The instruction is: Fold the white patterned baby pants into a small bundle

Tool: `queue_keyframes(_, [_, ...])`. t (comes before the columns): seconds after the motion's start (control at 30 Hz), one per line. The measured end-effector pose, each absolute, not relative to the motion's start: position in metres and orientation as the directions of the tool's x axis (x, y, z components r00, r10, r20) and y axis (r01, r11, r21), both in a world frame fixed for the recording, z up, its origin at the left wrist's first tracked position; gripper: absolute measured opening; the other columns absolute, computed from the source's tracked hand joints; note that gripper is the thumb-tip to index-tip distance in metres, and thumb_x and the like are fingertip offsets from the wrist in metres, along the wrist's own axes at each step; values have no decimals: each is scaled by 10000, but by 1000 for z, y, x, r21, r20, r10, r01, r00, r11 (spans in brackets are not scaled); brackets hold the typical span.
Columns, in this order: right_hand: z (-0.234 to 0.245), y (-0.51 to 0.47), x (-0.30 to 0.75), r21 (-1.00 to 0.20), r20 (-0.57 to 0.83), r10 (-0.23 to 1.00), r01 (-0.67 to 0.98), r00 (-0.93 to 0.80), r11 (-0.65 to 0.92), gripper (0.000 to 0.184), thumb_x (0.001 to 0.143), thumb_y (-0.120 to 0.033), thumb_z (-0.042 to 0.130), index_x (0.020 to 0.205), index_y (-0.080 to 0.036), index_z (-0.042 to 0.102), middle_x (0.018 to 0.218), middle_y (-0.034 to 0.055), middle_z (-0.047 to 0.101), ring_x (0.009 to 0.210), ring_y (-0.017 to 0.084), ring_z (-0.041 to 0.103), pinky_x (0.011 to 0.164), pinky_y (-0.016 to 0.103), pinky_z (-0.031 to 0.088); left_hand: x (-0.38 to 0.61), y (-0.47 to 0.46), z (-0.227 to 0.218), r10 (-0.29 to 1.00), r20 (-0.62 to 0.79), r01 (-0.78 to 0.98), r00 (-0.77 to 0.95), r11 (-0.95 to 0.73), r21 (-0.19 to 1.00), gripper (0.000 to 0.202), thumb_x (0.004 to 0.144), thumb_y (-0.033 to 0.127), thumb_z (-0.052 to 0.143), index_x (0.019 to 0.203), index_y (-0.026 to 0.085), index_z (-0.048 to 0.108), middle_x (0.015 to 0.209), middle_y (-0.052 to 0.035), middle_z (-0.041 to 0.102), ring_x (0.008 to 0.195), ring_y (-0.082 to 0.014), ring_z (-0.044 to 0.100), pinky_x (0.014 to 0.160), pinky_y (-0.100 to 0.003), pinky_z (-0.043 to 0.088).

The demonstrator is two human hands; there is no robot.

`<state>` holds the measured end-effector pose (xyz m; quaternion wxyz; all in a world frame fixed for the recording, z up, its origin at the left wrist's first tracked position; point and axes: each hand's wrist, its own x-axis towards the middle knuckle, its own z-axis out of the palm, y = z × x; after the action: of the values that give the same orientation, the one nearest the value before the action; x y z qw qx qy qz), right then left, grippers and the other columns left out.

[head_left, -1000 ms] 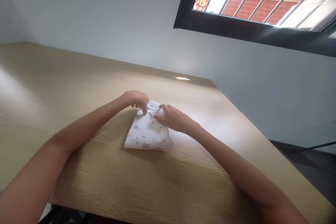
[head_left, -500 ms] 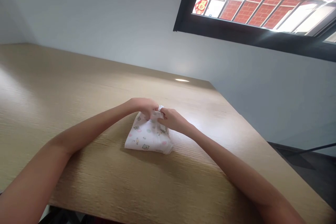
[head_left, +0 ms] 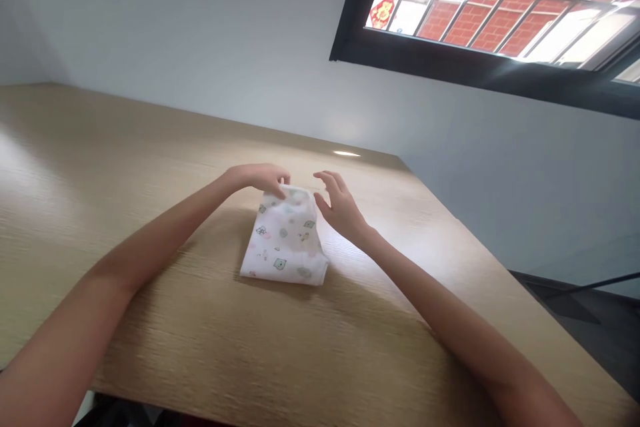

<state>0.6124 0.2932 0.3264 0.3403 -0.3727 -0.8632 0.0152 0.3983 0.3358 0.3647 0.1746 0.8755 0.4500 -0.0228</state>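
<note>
Pinching cloth (head_left: 284, 247) top, left fingers (head_left: 277, 188)

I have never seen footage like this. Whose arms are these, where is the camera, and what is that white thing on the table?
There is no machine here. These are a person's two bare arms, filmed by one camera worn on that person's head, which looks forward and down. That is why both arms come in from the bottom edge. On the wooden table lies a small folded cloth, white with little coloured prints. The left hand pinches the cloth's far edge with its fingertips. The right hand is open, fingers spread, close beside the cloth's far right corner; whether it touches the cloth is hard to tell. At the upper right, a black-framed window shows bars and a red brick wall outside.
</note>
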Motion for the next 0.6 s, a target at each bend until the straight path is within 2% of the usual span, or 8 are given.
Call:
queue_keyframes(0.07, [321, 294, 613, -125, 565, 535, 575, -629, 808, 278, 857, -143, 386, 1119, -155, 478, 1153, 136, 493, 1120, 244, 415, 903, 461, 402, 403, 337, 356, 831, -115, 825, 545, -506, 254, 595, 748, 455, 485, 1238, 126, 411, 1236, -125, 483, 1047, -249, 479, 814, -314, 392])
queue_keyframes(0.1, [319, 291, 610, -105, 506, 490, 513, -710, 852, 263, 864, -133, 373, 1090, -160, 506, 1107, 115, 534, 1091, 221, 447, 902, 436, 414, 408, 336, 352, 825, -63, 806, 561, -528, 269, 613, 777, 473, 451, 1273, 121, 372, 1287, -127, 439, 1106, -245, 440, 872, -328, 368])
queue_keyframes(0.2, [316, 268, 593, -187, 309, 364, 319, -879, 929, 278, 883, -123, 330, 1045, -162, 553, 1046, 69, 588, 1011, 151, 520, 867, 334, 458, 430, 323, 338, 663, 32, 605, 748, -701, 379, 550, 872, 492, 280, 1327, 185, 312, 1381, -59, 337, 1227, -184, 328, 991, -319, 272])
queue_keyframes(0.3, [309, 238, 572, -206, 157, 252, 218, -955, 954, 334, 906, -202, 358, 1205, -104, 469, 1251, 103, 478, 1203, 160, 367, 1007, 339, 329, 453, 306, 320, 422, -7, 390, 907, -832, 393, 506, 898, 504, 210, 1346, 284, 289, 1427, 19, 247, 1315, -167, 164, 1069, -361, 103])
queue_keyframes(0.4, [298, 214, 560, -202, 34, 251, 240, -967, 950, 501, 915, -350, 387, 1335, -88, 312, 1380, 113, 312, 1300, 209, 173, 1074, 393, 170, 466, 298, 299, 310, -5, 296, 951, -903, 311, 476, 907, 498, 199, 1326, 319, 333, 1435, 59, 214, 1338, -167, 26, 1078, -364, -10])
queue_keyframes(0.5, [291, 201, 558, -236, -15, 242, 238, -970, 942, 563, 915, -405, 378, 1375, -111, 241, 1418, 75, 236, 1317, 262, 29, 1076, 447, 79, 464, 310, 287, 368, 126, 343, 921, -921, 182, 450, 927, 435, 178, 1307, 297, 378, 1423, 60, 250, 1337, -153, 12, 1077, -351, -49])
queue_keyframes(0.6, [295, 193, 557, -290, -40, 159, 164, -986, 943, 555, 906, -389, 411, 1376, -145, 245, 1421, 37, 231, 1315, 280, -10, 1063, 497, 33, 454, 328, 287, 515, 247, 520, 821, -853, 50, 434, 936, 381, 181, 1332, 284, 328, 1435, 28, 221, 1337, -170, 21, 1050, -410, -124])
